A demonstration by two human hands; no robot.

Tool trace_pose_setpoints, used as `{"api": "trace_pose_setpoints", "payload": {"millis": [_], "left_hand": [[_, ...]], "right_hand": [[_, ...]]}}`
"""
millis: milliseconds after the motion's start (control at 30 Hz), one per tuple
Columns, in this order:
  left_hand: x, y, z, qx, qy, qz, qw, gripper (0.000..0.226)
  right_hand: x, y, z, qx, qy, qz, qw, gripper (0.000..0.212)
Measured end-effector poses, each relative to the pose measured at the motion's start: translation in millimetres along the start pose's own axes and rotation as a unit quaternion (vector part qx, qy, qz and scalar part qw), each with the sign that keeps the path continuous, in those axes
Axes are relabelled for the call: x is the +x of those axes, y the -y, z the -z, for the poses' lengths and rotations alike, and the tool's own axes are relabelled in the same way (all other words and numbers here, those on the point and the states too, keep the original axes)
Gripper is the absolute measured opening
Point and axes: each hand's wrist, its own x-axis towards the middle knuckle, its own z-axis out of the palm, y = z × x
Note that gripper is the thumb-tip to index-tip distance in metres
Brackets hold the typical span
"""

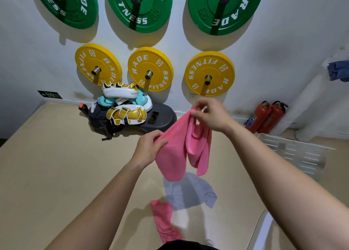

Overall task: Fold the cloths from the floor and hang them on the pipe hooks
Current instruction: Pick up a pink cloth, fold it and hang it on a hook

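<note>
- Leftmost of the task's things, the left hand (149, 148) sits low and near the body, thumb and fingers pinched on the lower edge of the pink cloth (175, 151), gathering a small bunch of fabric there.
- Between the two hands, that cloth is held in the air above the beige floor (56, 164); it sags and drapes in loose lobes, so it looks light, soft and quite limp, with no stiffness to hold a crease by itself.
- Judging by the drape, a fold will only stay if two corners or a straight hem are held taut; taking it by the middle would just bunch it.
- Below it on the floor lie a pale grey cloth (188, 193), spread fairly flat, and a second pink cloth (163, 219), twisted into a long strip and touching the grey one's lower left edge. Both look equally floppy, and the twisted one would need shaking out by a corner first.
- Further right and higher, the right hand (209, 113) pinches the cloth's top edge between thumb and forefinger, the other fingers curled loosely alongside.
- Far right, a blue cloth (338, 71) hangs high by the wall; what it hangs on I cannot tell, as that corner is blurred.
</note>
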Motion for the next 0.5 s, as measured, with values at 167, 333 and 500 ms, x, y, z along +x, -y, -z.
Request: {"api": "trace_pose_setpoints", "payload": {"millis": [167, 333, 500], "left_hand": [[-5.5, 19.1, 8.5, 0.012, -0.017, 0.030, 0.999, 0.013], [-3.7, 11.8, 16.6, 0.046, -0.046, 0.009, 0.998, 0.011], [3.2, -19.5, 9.8, 0.092, -0.019, -0.058, 0.994, 0.010]], "right_hand": [[4.1, -22.4, 35.0, -0.059, -0.097, -0.046, 0.992, 0.009], [-7.4, -51.0, 25.8, -0.119, -0.052, -0.125, 0.984, 0.014], [-24.2, -24.4, -27.8, -0.081, 0.094, -0.074, 0.990, 0.053]]}}
